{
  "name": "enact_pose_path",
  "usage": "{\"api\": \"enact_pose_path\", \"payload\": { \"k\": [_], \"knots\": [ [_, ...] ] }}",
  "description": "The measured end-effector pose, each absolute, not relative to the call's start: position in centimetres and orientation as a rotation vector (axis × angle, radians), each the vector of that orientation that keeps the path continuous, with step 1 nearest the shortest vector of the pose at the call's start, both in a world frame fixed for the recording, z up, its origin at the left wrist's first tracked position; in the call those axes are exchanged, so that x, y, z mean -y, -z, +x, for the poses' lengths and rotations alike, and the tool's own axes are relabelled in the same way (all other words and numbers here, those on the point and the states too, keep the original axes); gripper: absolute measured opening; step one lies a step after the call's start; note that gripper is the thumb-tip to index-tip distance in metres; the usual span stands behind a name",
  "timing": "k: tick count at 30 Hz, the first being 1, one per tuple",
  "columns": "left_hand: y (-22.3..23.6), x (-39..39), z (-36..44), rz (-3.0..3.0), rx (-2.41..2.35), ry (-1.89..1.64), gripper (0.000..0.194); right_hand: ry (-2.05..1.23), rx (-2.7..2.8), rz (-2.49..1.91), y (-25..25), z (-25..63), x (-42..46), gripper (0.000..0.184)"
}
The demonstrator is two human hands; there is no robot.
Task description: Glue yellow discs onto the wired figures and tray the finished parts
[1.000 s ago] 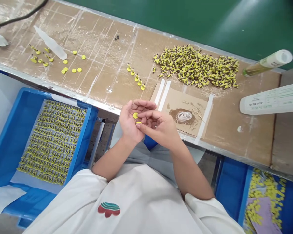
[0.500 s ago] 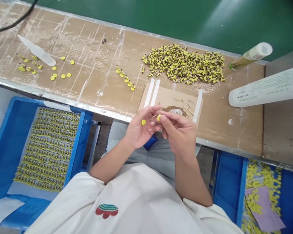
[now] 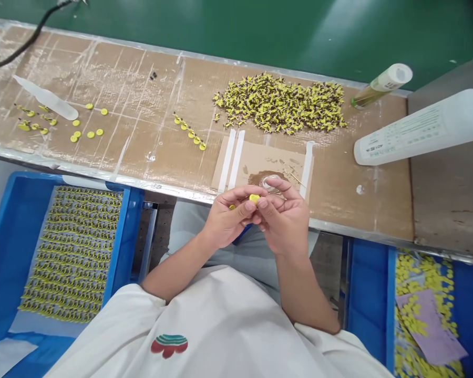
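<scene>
Before my chest, my left hand [image 3: 228, 218] and my right hand [image 3: 284, 223] meet at the fingertips. Between them they pinch a small round yellow disc [image 3: 254, 198]. A second yellow disc [image 3: 232, 207] shows partly in the curl of my left hand. Just beyond my fingers lies a cardboard sheet [image 3: 256, 152] with white tape strips, a wet brown stain, a clear glossy blob [image 3: 271, 181] and a thin stick [image 3: 297, 177]. Whether a small figure is joined to the pinched disc, I cannot tell.
A heap of small yellow-and-dark figures [image 3: 279, 102] lies at the back. Several figures on discs [image 3: 190, 133] stand in a row. A white bottle [image 3: 421, 128] and a clear tube [image 3: 382, 85] are right. Blue bins [image 3: 132, 220] hold rows of figures left, loose discs [image 3: 412, 310] right.
My left fingers have closed in on the pinched disc beside my right fingers. The disc in my left palm is now mostly covered. The view has shifted slightly.
</scene>
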State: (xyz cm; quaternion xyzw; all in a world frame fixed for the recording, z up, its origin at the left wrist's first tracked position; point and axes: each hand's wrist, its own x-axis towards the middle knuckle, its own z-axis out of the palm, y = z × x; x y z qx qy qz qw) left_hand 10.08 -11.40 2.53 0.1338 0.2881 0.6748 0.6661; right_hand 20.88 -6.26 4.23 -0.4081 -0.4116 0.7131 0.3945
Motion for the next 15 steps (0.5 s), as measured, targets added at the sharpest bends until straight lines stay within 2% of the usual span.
{"api": "enact_pose_path", "payload": {
  "k": [4, 6, 10, 12, 15],
  "knots": [
    [-2.4, 11.1, 10.1, 0.292, -0.644, -1.537, 0.026, -1.792, 1.072, -1.055, -4.4, 20.9, 6.7, 0.057],
    [-2.4, 10.8, 9.8, 0.295, -0.641, -1.557, 0.025, -1.698, 1.138, -1.056, -4.9, 21.1, 6.6, 0.05],
    [-2.6, 10.0, 8.2, 0.232, -0.723, -1.644, 0.028, -1.168, 1.328, -1.133, -4.9, 22.5, 3.7, 0.027],
    [-2.5, 9.3, 7.0, 0.203, -0.765, -1.687, 0.03, -0.795, 1.43, -1.209, -4.0, 23.8, 0.1, 0.028],
    [-1.8, 8.1, 5.4, 0.181, -0.848, -1.731, 0.026, -0.498, 1.722, -1.329, -1.6, 25.9, -6.3, 0.033]
  ]
}}
